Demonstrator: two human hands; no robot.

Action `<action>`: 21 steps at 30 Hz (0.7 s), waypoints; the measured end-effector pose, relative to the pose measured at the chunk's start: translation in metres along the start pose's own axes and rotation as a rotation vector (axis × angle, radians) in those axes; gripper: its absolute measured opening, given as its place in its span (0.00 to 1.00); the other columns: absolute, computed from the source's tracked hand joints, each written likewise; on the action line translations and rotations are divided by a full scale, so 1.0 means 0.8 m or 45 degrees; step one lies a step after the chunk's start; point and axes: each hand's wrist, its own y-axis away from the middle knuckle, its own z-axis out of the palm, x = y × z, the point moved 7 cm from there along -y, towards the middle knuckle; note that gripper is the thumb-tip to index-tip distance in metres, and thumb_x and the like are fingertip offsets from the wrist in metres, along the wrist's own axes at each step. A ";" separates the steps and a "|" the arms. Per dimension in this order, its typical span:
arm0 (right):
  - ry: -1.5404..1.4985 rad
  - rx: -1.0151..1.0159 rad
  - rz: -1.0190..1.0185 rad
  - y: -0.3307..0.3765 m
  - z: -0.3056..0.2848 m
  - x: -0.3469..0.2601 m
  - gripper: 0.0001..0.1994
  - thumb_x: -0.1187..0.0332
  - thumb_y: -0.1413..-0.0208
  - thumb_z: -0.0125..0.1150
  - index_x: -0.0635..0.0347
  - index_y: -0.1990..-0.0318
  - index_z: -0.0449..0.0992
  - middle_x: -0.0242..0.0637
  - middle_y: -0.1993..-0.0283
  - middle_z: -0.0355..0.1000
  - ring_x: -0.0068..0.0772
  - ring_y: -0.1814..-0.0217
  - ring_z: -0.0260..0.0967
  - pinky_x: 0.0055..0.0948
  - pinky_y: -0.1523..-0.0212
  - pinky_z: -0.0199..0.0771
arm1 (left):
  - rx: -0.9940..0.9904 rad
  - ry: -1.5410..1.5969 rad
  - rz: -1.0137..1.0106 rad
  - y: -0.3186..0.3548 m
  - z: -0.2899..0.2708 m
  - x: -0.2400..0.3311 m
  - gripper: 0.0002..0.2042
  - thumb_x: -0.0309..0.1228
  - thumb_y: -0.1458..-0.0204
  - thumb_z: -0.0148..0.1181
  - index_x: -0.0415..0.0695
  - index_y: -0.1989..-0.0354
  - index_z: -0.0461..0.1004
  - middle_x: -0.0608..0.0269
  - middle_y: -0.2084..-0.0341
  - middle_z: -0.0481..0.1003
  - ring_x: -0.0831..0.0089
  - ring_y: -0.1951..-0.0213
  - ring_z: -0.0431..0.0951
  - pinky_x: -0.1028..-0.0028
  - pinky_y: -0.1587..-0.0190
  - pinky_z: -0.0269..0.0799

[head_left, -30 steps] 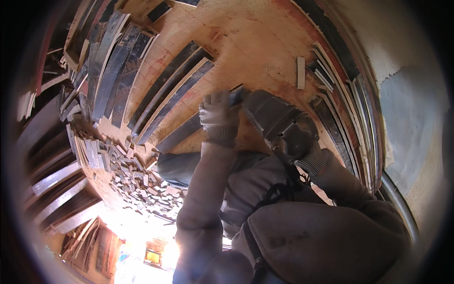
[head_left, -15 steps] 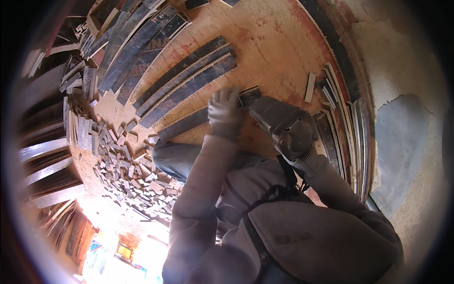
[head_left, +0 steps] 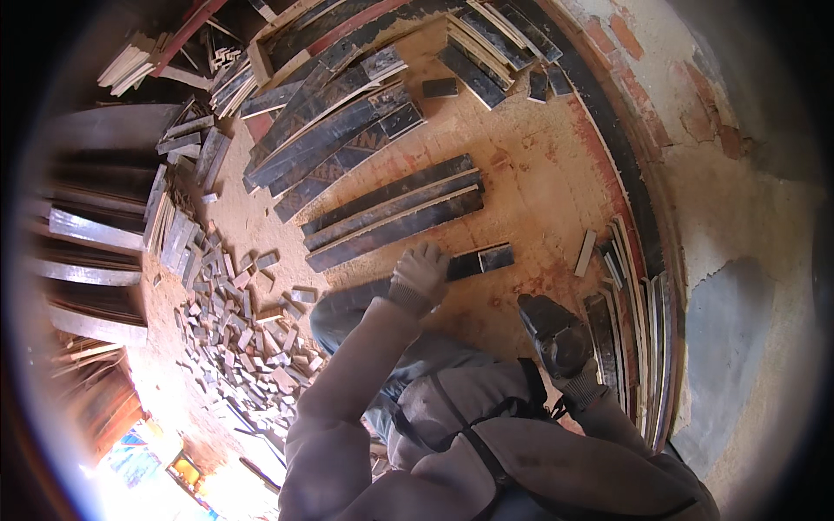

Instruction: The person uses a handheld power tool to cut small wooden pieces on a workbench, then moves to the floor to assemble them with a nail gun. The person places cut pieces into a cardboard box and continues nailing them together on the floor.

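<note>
My left hand (head_left: 420,273), in a pale glove, grips a short dark plank strip (head_left: 479,260) that lies flat on the orange dusty floor (head_left: 539,182). Just beyond it, three longer dark planks (head_left: 391,213) lie side by side. My right hand (head_left: 556,337), in a dark glove, hangs lower right, apart from the strip and near upright boards (head_left: 638,330) at the wall. Its fingers curl inward, and whether it holds anything is hidden.
A heap of small wood offcuts (head_left: 243,330) spreads at the left. More long dark boards (head_left: 330,130) lie farther off, with stacked planks (head_left: 95,226) at the far left. A small pale piece (head_left: 585,253) lies right of the strip. A rough plastered wall (head_left: 738,217) runs along the right.
My hands, close together over a dark piece before, have separated. The left one now presses the strip on the floor, the right has dropped back toward me. The view swung toward the far boards.
</note>
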 end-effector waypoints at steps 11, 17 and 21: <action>-1.301 0.006 0.682 0.000 -0.012 0.038 0.24 0.53 0.29 0.47 0.54 0.33 0.74 0.42 0.31 0.73 0.42 0.29 0.71 0.49 0.31 0.74 | 0.441 -0.068 -0.259 -0.161 -0.198 -0.121 0.37 0.42 0.58 0.82 0.45 0.37 0.76 0.50 0.49 0.77 0.50 0.50 0.80 0.52 0.49 0.82; -1.725 0.227 0.971 0.004 0.000 0.017 0.24 0.52 0.28 0.44 0.52 0.33 0.74 0.41 0.31 0.74 0.43 0.30 0.72 0.50 0.30 0.74 | 0.296 -0.384 -0.164 -0.323 -0.166 -0.086 0.39 0.46 0.48 0.74 0.43 0.30 0.68 0.54 0.33 0.72 0.52 0.27 0.63 0.49 0.22 0.49; -1.812 0.032 0.844 -0.011 0.006 0.000 0.25 0.54 0.27 0.39 0.51 0.34 0.75 0.41 0.34 0.77 0.41 0.32 0.74 0.50 0.33 0.77 | -0.047 -0.705 -0.190 -0.419 -0.110 -0.079 0.31 0.43 0.41 0.66 0.44 0.30 0.69 0.53 0.31 0.70 0.53 0.25 0.61 0.46 0.19 0.40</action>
